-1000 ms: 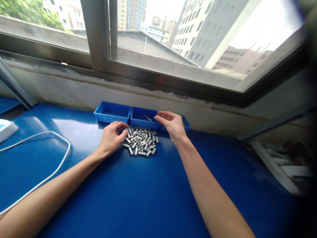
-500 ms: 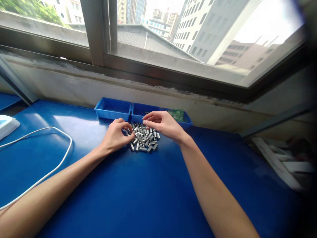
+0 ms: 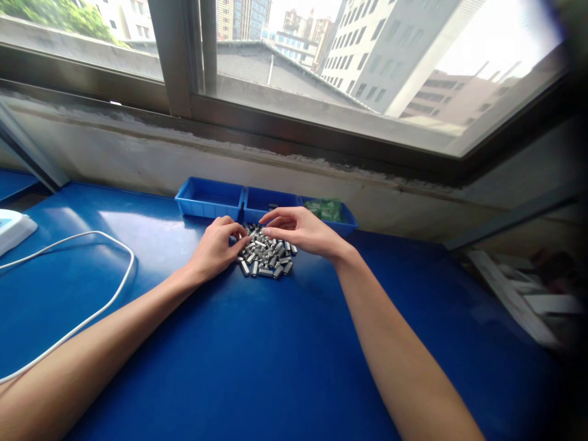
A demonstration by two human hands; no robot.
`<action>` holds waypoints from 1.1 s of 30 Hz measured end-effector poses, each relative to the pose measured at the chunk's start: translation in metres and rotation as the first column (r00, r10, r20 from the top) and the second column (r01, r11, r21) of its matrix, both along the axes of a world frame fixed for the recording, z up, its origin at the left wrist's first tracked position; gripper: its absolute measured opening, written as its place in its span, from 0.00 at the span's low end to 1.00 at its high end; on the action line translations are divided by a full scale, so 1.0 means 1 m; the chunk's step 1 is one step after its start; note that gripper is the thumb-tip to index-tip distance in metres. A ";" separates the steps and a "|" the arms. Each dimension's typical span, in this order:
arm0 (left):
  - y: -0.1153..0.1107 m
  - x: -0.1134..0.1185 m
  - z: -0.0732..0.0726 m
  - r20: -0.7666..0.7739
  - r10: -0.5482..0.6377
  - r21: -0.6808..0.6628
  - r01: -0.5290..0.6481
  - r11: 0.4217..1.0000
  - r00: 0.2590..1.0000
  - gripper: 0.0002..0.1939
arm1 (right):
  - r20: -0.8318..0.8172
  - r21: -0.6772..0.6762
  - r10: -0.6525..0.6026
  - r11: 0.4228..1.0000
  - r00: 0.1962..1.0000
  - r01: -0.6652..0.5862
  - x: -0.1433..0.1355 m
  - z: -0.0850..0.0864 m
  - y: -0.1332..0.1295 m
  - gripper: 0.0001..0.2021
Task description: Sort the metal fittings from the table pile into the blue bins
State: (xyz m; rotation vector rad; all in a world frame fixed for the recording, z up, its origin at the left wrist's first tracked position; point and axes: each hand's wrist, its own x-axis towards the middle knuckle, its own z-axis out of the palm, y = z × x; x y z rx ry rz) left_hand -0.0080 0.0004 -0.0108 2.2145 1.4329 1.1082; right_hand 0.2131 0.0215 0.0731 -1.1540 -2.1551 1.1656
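Note:
A pile of small silvery metal pieces [image 3: 269, 254] lies on the blue table [image 3: 257, 355]. My left hand [image 3: 220, 244] is at the pile's left edge, with thumb and fingertips pinched together; what lies between them is too small to make out. Over the pile's upper right, my right hand [image 3: 303, 231] hovers with its fingers stretched out and the thumb a little apart, nothing visible in it. Behind the pile stand three joined blue bins: the left bin [image 3: 209, 211], the middle bin [image 3: 271, 197] with a small dark piece in it, and the right bin [image 3: 346, 228] with green packets [image 3: 328, 210].
A white cable [image 3: 124, 275] curves over the table's left side, near a white device [image 3: 16, 229]. Behind the bins is a wall under a window frame [image 3: 275, 131]. Blurred objects [image 3: 528, 294] lie beyond the table's right edge.
My left thumb and fingertips have come together. My right hand has shifted slightly left over the pile.

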 end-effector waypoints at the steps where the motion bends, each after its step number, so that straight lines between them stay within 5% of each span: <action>1: 0.000 0.000 0.000 -0.005 0.000 -0.001 0.000 1.000 1.000 0.10 | 0.000 -0.002 0.003 1.000 1.000 -0.003 0.000 0.000 0.000 0.17; 15: 0.001 -0.001 -0.002 0.002 -0.036 -0.027 0.036 0.999 0.999 0.09 | 0.019 -0.013 0.026 1.000 0.999 -0.026 0.001 -0.001 0.000 0.17; 22: 0.000 -0.001 0.003 0.239 -0.054 -0.046 0.067 0.997 0.970 0.16 | 0.009 -0.034 0.022 0.999 1.000 -0.022 0.001 -0.001 0.000 0.17; 28: 0.004 -0.006 0.011 0.676 0.068 -0.260 0.151 0.954 0.734 0.21 | 0.036 -0.050 0.010 0.999 0.999 -0.008 0.000 -0.001 0.001 0.18; 33: 0.010 -0.009 0.010 0.856 0.136 -0.280 0.225 0.933 0.499 0.20 | 0.039 -0.066 0.011 0.998 0.999 -0.008 -0.001 -0.005 0.002 0.18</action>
